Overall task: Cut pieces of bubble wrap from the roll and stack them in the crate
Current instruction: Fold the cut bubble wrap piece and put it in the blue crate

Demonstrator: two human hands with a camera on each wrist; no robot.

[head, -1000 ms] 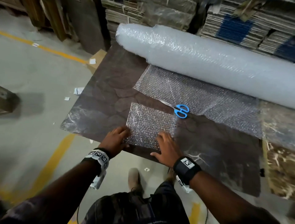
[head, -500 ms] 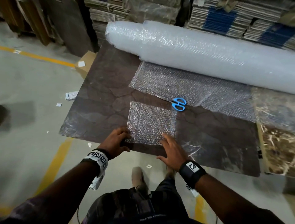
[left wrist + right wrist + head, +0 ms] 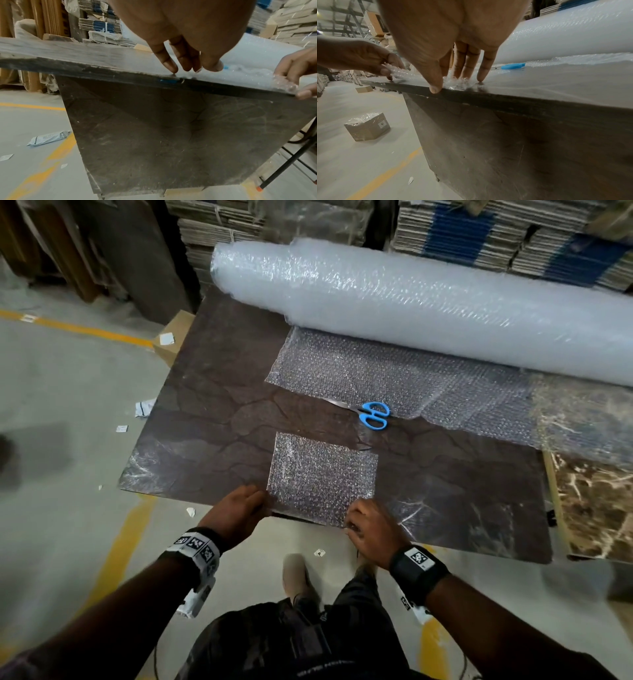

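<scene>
A dark brown table [image 3: 212,419] carries a large bubble wrap roll [image 3: 411,302] along its far edge, an unrolled sheet [image 3: 376,371], blue-handled scissors [image 3: 375,415] and a cut piece [image 3: 322,477] at its near edge.

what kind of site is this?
Most likely a packing or warehouse floor: stacks of flattened cardboard cartons behind the table, a big bubble wrap roll lying on it, and yellow lane lines painted on the concrete floor.
</scene>
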